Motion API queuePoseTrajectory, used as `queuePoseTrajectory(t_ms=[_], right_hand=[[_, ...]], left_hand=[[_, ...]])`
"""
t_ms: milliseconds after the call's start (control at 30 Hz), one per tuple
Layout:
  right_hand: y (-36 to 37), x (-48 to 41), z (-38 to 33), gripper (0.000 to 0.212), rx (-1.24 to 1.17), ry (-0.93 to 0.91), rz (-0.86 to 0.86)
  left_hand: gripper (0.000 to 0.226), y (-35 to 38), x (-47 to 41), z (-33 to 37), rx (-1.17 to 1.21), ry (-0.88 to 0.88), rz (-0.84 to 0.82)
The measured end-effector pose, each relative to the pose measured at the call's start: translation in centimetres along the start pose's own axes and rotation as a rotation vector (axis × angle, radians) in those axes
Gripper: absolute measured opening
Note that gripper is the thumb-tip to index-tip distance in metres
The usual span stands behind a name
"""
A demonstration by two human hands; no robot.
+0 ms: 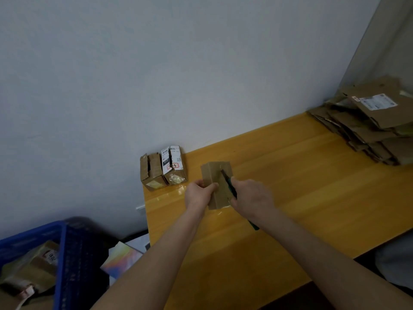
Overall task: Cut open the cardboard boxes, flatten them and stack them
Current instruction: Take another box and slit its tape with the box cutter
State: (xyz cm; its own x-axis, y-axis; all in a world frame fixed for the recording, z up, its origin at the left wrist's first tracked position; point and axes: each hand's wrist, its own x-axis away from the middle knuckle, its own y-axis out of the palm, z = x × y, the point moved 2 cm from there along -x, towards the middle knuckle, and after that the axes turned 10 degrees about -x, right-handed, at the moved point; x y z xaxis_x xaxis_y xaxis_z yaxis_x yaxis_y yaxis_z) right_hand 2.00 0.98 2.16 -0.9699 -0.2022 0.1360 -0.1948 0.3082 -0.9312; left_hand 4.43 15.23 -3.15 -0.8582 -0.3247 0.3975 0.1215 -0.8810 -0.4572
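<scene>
A small brown cardboard box [217, 175] lies on the yellow wooden table [290, 186], near its left end. My left hand [199, 193] grips the box's left side. My right hand [251, 195] holds a green-handled utility knife [230, 185], with the blade on the box's top face. The knife's rear end sticks out below my right wrist. Two more small taped boxes [163, 168] with white labels stand side by side against the wall at the table's left corner. A stack of flattened cardboard [366, 128] is piled at the table's far right.
A blue plastic crate [64, 253] holding more packages stands on the floor at the lower left. Beside it lies a colourful flat item [123, 256]. A grey wall runs behind the table. The table's near edge crosses the lower right.
</scene>
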Motion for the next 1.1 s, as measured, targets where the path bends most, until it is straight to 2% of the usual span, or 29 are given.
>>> queuePoseTrajectory(t_ms=[100,267,367,433,533,633,733,933,1100], right_hand=[[0.3,0.8,0.3,0.031,-0.051,0.007,-0.038],[0.1,0.5,0.6,0.024,-0.108,-0.019,-0.004],[0.7,0.4,1.3,0.033,-0.221,-0.003,0.050],[1.7,0.1,2.4,0.041,-0.393,0.093,0.075],[4.1,-1.3,4.1,0.040,-0.708,0.337,0.011],[7.5,-2.7,5.0,0.038,-0.804,0.425,-0.078],[10.5,-3.6,5.4,0.037,-0.779,0.480,-0.133],[14.1,-5.0,5.2,0.034,-0.361,0.484,-0.187],[15.4,-5.3,6.3,0.029,-0.282,0.502,-0.229]], left_hand=[[0.028,-0.2,-0.5,1.0,-0.082,0.058,0.020],[0.041,-1.1,-1.5,0.7,0.037,-0.017,0.041],[0.043,-2.4,-2.6,0.2,0.082,-0.070,0.096],[0.041,-3.3,-3.3,-0.3,0.083,-0.091,0.095],[0.038,-3.2,-3.2,-1.5,0.072,-0.093,0.038],[0.038,-2.5,-2.7,-3.3,0.088,-0.138,0.014],[0.041,-2.2,-2.8,-5.1,0.127,-0.190,-0.013],[0.038,-2.7,-3.2,-8.4,0.148,-0.255,-0.078],[0.035,-2.7,-2.8,-9.2,0.154,-0.255,-0.115]])
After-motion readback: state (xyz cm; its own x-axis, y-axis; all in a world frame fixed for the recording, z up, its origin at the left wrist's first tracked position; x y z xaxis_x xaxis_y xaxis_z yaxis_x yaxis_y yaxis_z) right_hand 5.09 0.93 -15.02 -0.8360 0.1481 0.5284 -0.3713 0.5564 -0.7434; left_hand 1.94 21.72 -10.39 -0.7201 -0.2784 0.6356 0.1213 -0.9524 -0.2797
